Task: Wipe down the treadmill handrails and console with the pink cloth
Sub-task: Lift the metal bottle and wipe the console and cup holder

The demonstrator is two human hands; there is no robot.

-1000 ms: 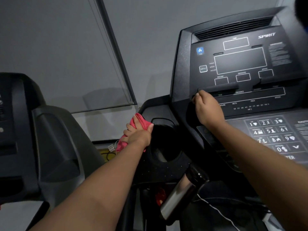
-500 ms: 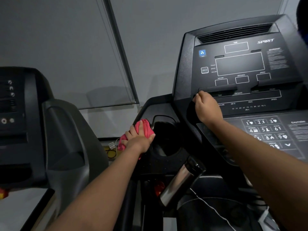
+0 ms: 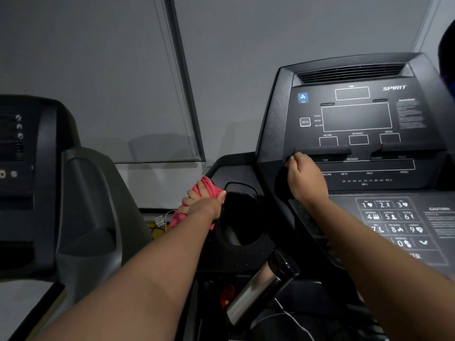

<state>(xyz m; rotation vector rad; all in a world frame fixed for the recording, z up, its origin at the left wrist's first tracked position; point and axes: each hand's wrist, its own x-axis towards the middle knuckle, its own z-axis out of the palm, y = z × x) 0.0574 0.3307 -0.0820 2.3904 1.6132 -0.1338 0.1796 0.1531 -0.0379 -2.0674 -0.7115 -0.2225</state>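
Head view. Left hand (image 3: 202, 205) is gripping the pink cloth (image 3: 211, 189), fingers curled over it, and pressing it on the treadmill's left shoulder, just beside the cup holder (image 3: 240, 217) rim. Right hand (image 3: 304, 178) is carrying no cloth; its fingers are curling onto the left end of the ledge (image 3: 322, 150) below the displays, judged a bracing hold.

Console (image 3: 357, 119) face is lying up and to the right of the cloth, across the cup holder. The right hand is nearer it; the cloth hand is having to cross. Silver handrail (image 3: 253, 294) is sitting below the cloth, toward the person, its long axis slanting from lower left to upper right. Judgement: console face not yet wiped.
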